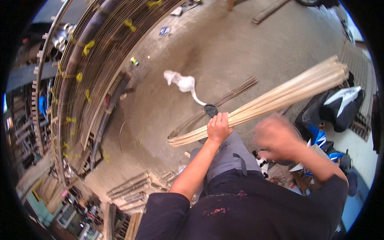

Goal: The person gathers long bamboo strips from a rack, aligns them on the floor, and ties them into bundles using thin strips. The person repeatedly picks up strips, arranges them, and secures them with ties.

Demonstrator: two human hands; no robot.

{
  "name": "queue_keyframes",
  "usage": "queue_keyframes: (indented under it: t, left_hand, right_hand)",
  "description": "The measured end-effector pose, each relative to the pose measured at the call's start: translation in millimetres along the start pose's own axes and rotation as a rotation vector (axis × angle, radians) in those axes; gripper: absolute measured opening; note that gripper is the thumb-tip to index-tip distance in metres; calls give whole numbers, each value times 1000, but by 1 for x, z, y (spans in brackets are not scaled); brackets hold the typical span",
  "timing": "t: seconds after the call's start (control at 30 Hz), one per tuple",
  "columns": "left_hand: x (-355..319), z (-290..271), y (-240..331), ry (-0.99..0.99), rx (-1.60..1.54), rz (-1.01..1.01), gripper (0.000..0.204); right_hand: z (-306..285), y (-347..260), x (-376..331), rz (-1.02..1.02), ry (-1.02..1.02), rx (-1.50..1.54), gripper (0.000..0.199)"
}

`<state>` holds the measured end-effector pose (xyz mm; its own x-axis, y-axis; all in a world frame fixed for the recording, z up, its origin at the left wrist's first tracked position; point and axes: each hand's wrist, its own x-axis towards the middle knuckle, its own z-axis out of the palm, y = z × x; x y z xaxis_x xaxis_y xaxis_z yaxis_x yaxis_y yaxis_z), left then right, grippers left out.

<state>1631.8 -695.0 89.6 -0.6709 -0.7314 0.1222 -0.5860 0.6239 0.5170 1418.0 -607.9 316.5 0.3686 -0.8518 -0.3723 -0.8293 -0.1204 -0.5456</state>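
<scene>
Dark short-sleeved shirt with red flecks, grey trousers.

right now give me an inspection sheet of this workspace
surface: bare concrete floor, dusty
job's things: bundle of pale bamboo strips; darker thin sticks on the floor under it
clutter: white rag, small can
grips: left hand closed round the bundle; right hand blurred, beside the strips, cannot tell
cables: nothing seen
surroundings: stacked strip bundles with yellow ties at left; blue motorbike at right
</scene>
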Motion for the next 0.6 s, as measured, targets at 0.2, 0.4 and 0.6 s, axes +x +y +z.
queue_keyframes:
  t: [0.2,0.4,0.6]
  left_hand:
    - [-79,-21,-42,-72,-102,58,45]
    - [-226,-65,-211,-182,28,-71,40]
    - [-249,-159,-266,-156,228,-61,49]
  right_hand:
    - [-45,74,-5,781,-436,-579,98]
    - [121,28,130,157,-200,-522,37]
    - [231,-79,251,91,-140,-330,17]
